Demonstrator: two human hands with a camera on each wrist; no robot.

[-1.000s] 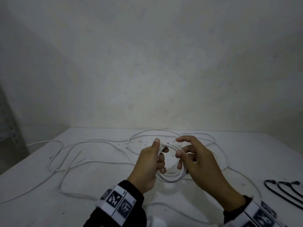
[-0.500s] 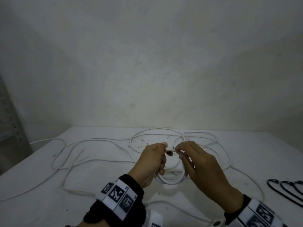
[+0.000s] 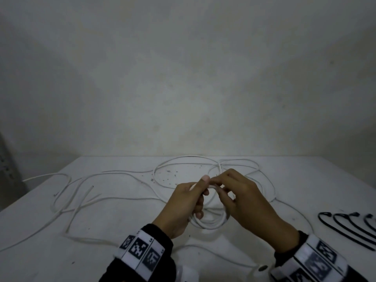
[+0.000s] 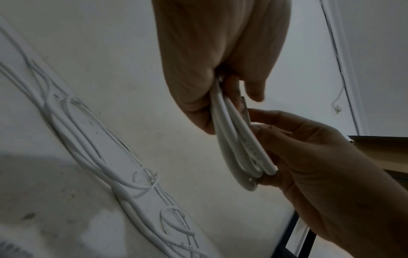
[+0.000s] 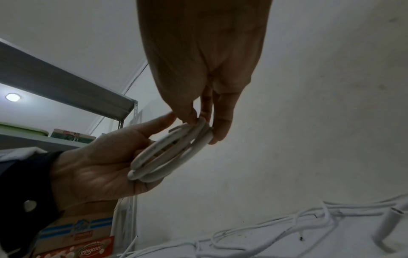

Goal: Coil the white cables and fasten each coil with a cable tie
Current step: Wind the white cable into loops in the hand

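I see left hand (image 3: 183, 202) curled gripping white coil (image 3: 209, 224) | right hand (image 3: 242, 196) at 3 o'clock pinching it | table (image 3: 101, 231) below

The coil (image 3: 211, 222) sits between the left hand (image 3: 186, 202) and right hand (image 3: 247, 198), above the table (image 3: 305, 184). Loose cables (image 3: 114, 198) lie on the table left of and beyond the left hand. Cable ties (image 3: 345, 226) lie well right of the right hand.

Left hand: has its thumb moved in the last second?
Yes. Against the loose cable loop, the thumb of the left hand shifted rightward, meeting fingertips of the right hand on the coil.
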